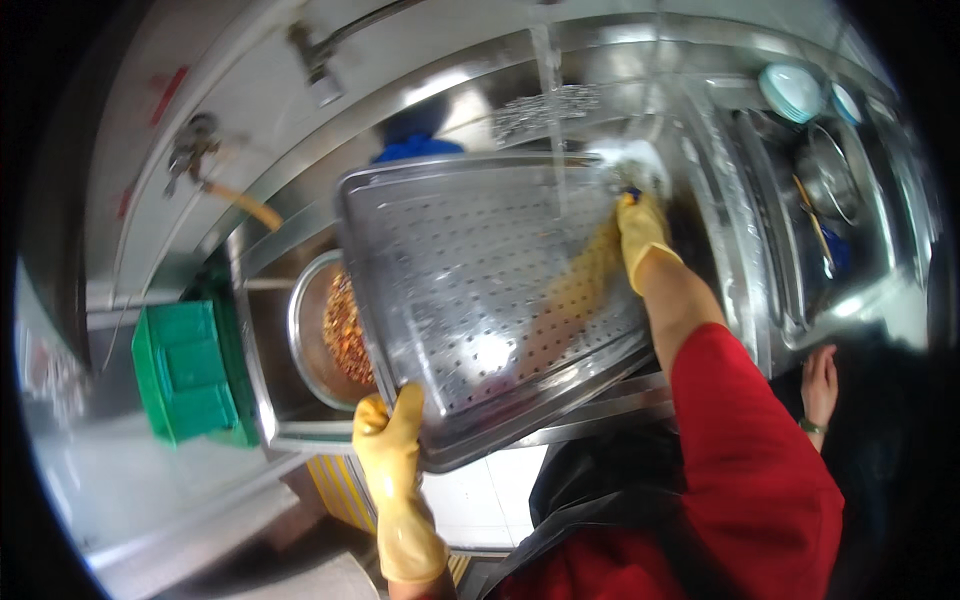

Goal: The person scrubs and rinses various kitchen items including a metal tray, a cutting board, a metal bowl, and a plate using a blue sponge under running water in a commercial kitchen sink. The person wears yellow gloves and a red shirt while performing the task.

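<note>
A perforated stainless-steel tray (480, 270) lies tilted across the sinks in front of me, its wet surface reflecting my right arm. My left hand (390, 435), in a yellow rubber glove, grips the tray's near left corner with the thumb over the rim. At the far right corner is my right hand (641, 225), also gloved in yellow. It is closed around a small, blurred scrubber (630, 184) with a dark blue bit showing; white suds or spray blur that corner. A stream of water (555, 112) falls onto the tray from above.
Partly under the tray, a steel bowl (306, 337) holds reddish-brown bits of food. A green plastic crate (184, 367) stands left. Taps (311, 67) line the back wall. The right sink holds stacked bowls (791, 94) and a steel pan (825, 172). Another person's hand (820, 384) is near right.
</note>
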A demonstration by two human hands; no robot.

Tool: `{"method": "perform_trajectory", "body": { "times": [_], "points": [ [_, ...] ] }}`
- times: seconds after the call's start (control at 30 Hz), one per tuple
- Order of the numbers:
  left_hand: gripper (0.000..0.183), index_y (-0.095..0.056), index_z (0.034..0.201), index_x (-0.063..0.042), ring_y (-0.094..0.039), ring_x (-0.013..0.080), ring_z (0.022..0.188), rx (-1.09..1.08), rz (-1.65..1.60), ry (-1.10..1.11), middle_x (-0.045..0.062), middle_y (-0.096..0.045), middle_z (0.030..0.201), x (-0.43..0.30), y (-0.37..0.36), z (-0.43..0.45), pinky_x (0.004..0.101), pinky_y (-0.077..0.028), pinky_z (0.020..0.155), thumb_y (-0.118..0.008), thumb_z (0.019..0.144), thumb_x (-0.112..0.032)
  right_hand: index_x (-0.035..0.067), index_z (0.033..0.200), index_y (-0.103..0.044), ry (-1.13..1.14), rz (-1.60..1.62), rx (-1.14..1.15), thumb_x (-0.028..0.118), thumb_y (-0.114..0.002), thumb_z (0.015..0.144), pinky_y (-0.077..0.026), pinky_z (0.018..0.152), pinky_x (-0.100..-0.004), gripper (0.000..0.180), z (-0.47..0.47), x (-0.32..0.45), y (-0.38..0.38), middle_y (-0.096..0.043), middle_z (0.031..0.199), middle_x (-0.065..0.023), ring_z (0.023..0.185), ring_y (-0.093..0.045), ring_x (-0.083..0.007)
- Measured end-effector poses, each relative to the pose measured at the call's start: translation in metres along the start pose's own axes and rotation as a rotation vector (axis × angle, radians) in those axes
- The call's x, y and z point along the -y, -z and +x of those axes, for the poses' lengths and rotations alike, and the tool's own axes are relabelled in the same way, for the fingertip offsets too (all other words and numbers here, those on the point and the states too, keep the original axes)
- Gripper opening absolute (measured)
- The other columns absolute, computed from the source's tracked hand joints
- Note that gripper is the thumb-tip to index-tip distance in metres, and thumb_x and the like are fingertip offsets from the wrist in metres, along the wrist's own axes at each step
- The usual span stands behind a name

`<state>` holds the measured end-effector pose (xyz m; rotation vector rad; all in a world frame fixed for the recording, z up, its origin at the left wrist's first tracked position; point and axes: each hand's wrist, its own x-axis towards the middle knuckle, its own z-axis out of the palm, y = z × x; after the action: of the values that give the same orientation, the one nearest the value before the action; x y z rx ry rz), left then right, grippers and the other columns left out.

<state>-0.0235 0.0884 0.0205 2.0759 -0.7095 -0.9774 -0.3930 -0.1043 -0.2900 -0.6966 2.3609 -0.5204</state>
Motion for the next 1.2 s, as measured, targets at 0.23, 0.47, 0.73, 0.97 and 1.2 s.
{"method": "perform_trajectory", "body": {
  "times": [0.23,0.47,0.73,0.97,1.2],
  "points": [
    [0.058,-0.061,0.091,-0.005,-0.050,0.0122,0.081,-0.083,0.083,0.059,0.001,-0.057,0.084,0.025,0.007,0.021,0.0301,-0.044,0.076,-0.075,0.094,-0.060,0.009,0.151,-0.053,0.568,-0.014,0.154,0.037,-0.065,0.103,-0.047,0.111,-0.0390,0.057,-0.146,0.144,-0.035,-0.063,0.140,-0.0175,0.127,-0.062,-0.0315],
    [0.072,-0.070,0.120,-0.001,-0.058,0.0200,0.103,0.037,0.021,0.073,0.008,-0.067,0.111,0.005,-0.005,0.015,0.0354,-0.046,0.098,-0.062,0.099,-0.070,0.006,0.146,-0.059,1.133,0.251,0.144,0.035,-0.067,0.101,-0.042,0.121,-0.0419,0.053,-0.241,0.233,-0.058,-0.060,0.149,-0.0206,0.140,-0.056,-0.0328],
    [0.094,-0.043,0.158,0.005,-0.049,0.0300,0.145,0.170,-0.306,-0.120,0.021,-0.052,0.158,0.030,-0.001,0.033,0.0388,-0.034,0.124,-0.042,0.105,-0.073,-0.003,0.147,-0.051,1.028,0.245,0.661,0.028,-0.071,0.101,-0.050,0.109,-0.0474,0.059,-0.376,0.149,0.012,-0.059,0.143,-0.0258,0.129,-0.061,-0.0396],
    [0.088,-0.066,0.135,0.003,-0.070,0.0233,0.104,0.140,-0.314,-0.046,0.013,-0.073,0.122,0.036,-0.003,0.041,0.0364,-0.055,0.094,-0.059,0.096,-0.076,0.006,0.127,-0.068,1.423,0.188,0.854,0.010,-0.069,0.094,-0.060,0.086,-0.0430,0.033,-0.376,0.043,0.041,-0.071,0.115,-0.0145,0.101,-0.072,-0.0349],
    [0.027,-0.067,0.089,-0.008,-0.055,0.0074,0.072,0.039,-0.178,-0.061,-0.003,-0.065,0.081,0.030,-0.005,0.022,0.0241,-0.043,0.067,-0.086,0.089,-0.027,0.014,0.126,-0.076,0.983,-0.185,1.002,0.001,-0.076,0.085,-0.054,0.101,-0.0397,0.043,-0.220,-0.059,0.089,-0.074,0.121,-0.0161,0.115,-0.070,-0.0330]
  ]
}}
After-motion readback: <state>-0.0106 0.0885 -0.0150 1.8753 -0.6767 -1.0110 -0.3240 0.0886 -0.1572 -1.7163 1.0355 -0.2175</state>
